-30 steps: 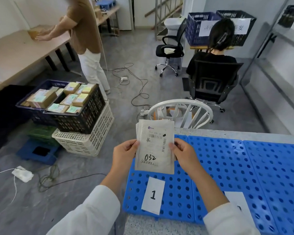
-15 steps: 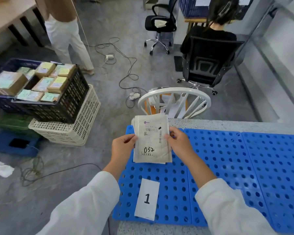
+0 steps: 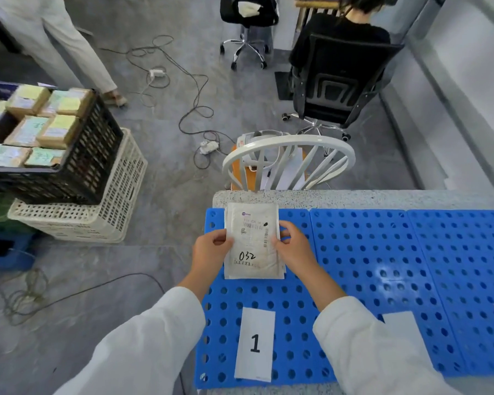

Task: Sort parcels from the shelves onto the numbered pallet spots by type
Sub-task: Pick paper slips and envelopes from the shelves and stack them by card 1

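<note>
Parcels [image 3: 253, 240], stacked flat, sit low over the pallet [image 3: 297, 295] beyond card 1 [image 3: 255, 343]. Left hand [image 3: 210, 252] and right hand [image 3: 294, 250] pinch opposite side edges. Recommend lowering level, squaring edges, leaving the card uncovered.

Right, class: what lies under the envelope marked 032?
Under the 032 envelope, edges of more envelopes peek out; below lies the blue pallet panel. Their number, and whether they touch the panel, is hidden.
</note>
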### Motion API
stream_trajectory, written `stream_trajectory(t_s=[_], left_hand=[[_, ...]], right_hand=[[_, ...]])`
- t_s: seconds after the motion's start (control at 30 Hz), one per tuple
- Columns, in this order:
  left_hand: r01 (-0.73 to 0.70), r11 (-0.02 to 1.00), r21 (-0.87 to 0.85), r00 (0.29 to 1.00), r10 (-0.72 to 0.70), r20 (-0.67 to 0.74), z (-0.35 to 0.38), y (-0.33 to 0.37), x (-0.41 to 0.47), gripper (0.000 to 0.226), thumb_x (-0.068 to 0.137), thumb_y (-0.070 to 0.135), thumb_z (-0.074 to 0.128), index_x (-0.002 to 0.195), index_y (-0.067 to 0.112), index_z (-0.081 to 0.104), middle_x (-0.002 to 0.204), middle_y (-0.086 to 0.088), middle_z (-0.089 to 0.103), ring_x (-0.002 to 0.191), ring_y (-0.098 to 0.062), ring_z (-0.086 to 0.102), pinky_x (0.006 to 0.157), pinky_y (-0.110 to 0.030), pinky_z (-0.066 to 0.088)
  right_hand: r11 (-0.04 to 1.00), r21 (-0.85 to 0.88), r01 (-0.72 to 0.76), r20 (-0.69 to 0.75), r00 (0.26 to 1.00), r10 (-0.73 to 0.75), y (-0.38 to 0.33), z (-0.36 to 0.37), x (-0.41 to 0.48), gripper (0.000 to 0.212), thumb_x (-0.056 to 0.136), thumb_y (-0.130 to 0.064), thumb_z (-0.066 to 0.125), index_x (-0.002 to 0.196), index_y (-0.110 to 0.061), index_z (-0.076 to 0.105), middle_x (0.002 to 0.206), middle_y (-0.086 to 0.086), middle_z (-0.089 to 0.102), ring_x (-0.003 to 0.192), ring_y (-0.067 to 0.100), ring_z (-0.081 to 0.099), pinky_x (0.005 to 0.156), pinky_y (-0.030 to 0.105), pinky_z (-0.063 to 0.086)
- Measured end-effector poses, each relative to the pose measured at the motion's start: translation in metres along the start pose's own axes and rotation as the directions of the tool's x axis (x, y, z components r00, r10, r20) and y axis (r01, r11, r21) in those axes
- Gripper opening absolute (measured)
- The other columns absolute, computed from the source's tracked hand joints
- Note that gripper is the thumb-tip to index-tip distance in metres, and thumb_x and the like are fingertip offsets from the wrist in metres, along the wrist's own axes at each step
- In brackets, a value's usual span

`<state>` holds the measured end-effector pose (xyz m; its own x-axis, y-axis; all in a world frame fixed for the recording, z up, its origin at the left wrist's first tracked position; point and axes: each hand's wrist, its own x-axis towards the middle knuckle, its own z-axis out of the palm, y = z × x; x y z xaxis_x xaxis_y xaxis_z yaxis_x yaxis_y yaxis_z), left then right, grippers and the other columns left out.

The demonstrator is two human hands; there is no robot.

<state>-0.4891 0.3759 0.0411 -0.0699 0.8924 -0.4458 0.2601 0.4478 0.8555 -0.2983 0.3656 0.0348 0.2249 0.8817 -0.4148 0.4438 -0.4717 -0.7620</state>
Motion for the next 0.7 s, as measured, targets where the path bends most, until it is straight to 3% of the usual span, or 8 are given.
stream_trajectory(t_s=[0.2,0.27,0.37,0.43,0.57,0.7], left_hand=[[-0.005,0.998,0.07,0.999,0.002,0.043,0.002,-0.016,0.003,0.031,0.088,0.0,0.064,0.117,0.01,0.068,0.11,-0.003,0.069,0.098,-0.014,0.065,0.086,-0.024,0.053],[-0.012,0.996,0.089,0.999,0.008,0.041,0.001,-0.016,0.003,0.031,0.087,0.001,0.064,0.116,0.011,0.067,0.113,-0.003,0.067,0.102,-0.015,0.064,0.091,-0.028,0.053],[-0.074,0.983,0.17,0.997,0.074,0.008,-0.002,-0.008,-0.001,0.018,0.089,0.004,0.062,0.096,0.021,0.062,0.112,0.003,0.059,0.102,-0.013,0.058,0.093,-0.031,0.049],[-0.133,0.95,0.283,0.991,0.129,0.033,-0.008,0.003,-0.003,0.021,0.092,0.008,0.059,0.111,0.017,0.061,0.114,0.003,0.051,0.107,-0.014,0.053,0.093,-0.027,0.043],[-0.337,0.773,0.538,0.941,0.253,0.225,-0.018,0.034,-0.007,0.043,0.095,0.019,0.055,0.137,0.009,0.048,0.138,-0.005,0.046,0.13,-0.021,0.041,0.104,-0.029,0.034],[-0.63,0.428,0.648,0.775,0.402,0.488,-0.007,0.086,-0.026,0.046,0.096,0.028,0.051,0.14,0.012,0.045,0.142,-0.002,0.044,0.134,-0.021,0.034,0.11,-0.032,0.028]], right_hand=[[0.999,-0.007,-0.044,-0.047,0.998,0.044,0.012,0.006,-0.002,0.047,0.091,-0.007,0.06,0.135,-0.017,0.045,0.12,0.005,0.053,0.095,0.013,0.055,0.073,0.017,0.044],[0.999,-0.007,-0.038,-0.053,0.998,0.038,0.011,0.008,-0.006,0.045,0.093,-0.01,0.059,0.136,-0.015,0.045,0.126,0.005,0.051,0.101,0.012,0.054,0.081,0.019,0.044],[0.998,-0.053,-0.022,-0.082,0.996,0.017,0.007,0.003,-0.018,0.046,0.097,-0.022,0.055,0.139,-0.014,0.042,0.136,0.004,0.046,0.119,0.015,0.049,0.096,0.026,0.04],[0.993,-0.119,-0.004,-0.076,0.997,-0.005,0.0,-0.008,-0.026,0.047,0.098,-0.028,0.051,0.142,-0.013,0.041,0.141,0.004,0.043,0.128,0.017,0.045,0.102,0.03,0.037],[0.954,-0.28,0.104,-0.042,0.992,-0.12,-0.024,-0.039,-0.046,0.049,0.099,-0.036,0.047,0.143,-0.015,0.039,0.147,0.0,0.037,0.134,0.017,0.039,0.108,0.034,0.034],[0.866,-0.452,0.215,-0.057,0.962,-0.268,-0.047,-0.075,-0.075,0.052,0.099,-0.041,0.046,0.144,-0.017,0.036,0.147,-0.004,0.037,0.135,0.017,0.036,0.11,0.037,0.034]])
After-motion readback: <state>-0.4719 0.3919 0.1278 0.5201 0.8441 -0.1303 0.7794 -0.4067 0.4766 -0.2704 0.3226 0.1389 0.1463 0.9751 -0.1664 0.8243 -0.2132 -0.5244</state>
